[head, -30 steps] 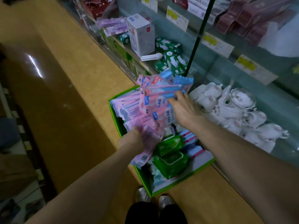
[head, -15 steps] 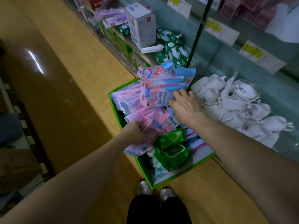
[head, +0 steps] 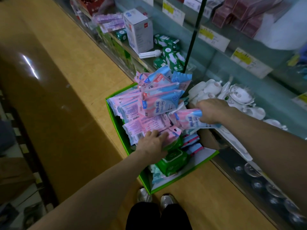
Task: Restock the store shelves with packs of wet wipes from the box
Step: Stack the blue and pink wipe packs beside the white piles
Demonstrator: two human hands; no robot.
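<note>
Green box (head: 147, 185) on floor (head: 79, 77) against front edge of shelves (head: 216, 67), heaped with wet wipes packs (head: 157, 103). One pink-blue pack (head: 187, 122) gripped in right hand (head: 214, 112) above box's right edge. Flat on pile: left hand (head: 152, 145), fingers straight, pressing. Restocking apparently just starting; nearly all packs left.

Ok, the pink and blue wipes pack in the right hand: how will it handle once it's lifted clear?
Probably floppy: the pack bends and creases where the right hand grips it. Likely light, since one hand holds it by one end. The wrapper looks glossy, so it may slip.
</note>
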